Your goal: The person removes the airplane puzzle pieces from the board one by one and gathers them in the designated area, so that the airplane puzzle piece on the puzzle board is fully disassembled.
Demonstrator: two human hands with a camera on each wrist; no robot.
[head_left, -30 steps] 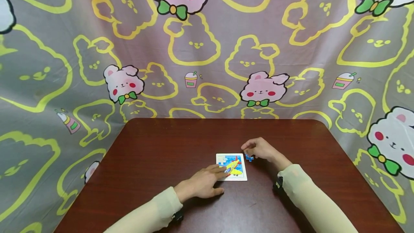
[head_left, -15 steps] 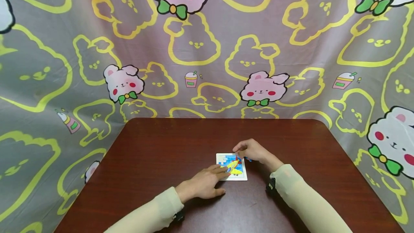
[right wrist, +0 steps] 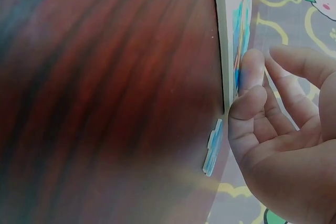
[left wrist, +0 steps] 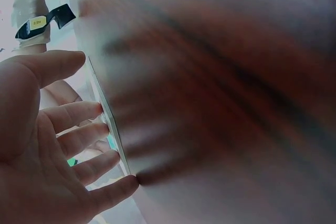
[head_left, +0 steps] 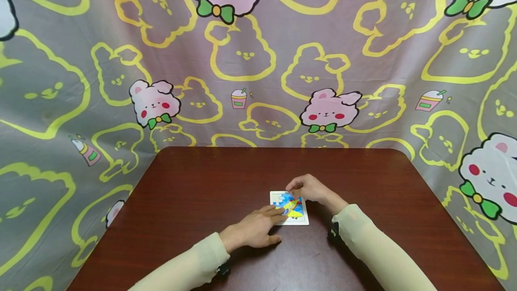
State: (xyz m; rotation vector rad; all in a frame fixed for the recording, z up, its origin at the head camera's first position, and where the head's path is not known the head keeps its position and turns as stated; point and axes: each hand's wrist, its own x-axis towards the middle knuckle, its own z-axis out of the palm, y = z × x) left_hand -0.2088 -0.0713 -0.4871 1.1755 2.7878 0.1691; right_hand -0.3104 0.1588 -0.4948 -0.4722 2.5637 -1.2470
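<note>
A small square jigsaw puzzle (head_left: pixel 298 221) lies on the table, with a white border and a yellow airplane on blue. A pale gap shows at its upper left. My left hand (head_left: pixel 255 228) rests its extended fingers on the puzzle's left side; in the left wrist view the fingertips (left wrist: pixel 113 156) meet its edge. Over the top right of the puzzle is my right hand (head_left: pixel 313 188), fingers bent down. In the right wrist view its curled fingers (right wrist: pixel 249 103) sit right at the puzzle edge, and I cannot tell whether a piece is pinched there. Beside that corner lies a loose blue puzzle piece (right wrist: pixel 212 148).
The dark reddish-brown table (head_left: pixel 202 178) has rounded far corners. A grey cloth (head_left: pixel 266 35) printed with cartoon rabbits hangs behind it and along both sides. Each wrist carries a black strapped device, such as the wristband (left wrist: pixel 37 23) seen from the left wrist.
My right hand has moved left from beside the loose blue piece to over the puzzle's top right, covering that piece in the head view. My left hand has stayed nearly still.
</note>
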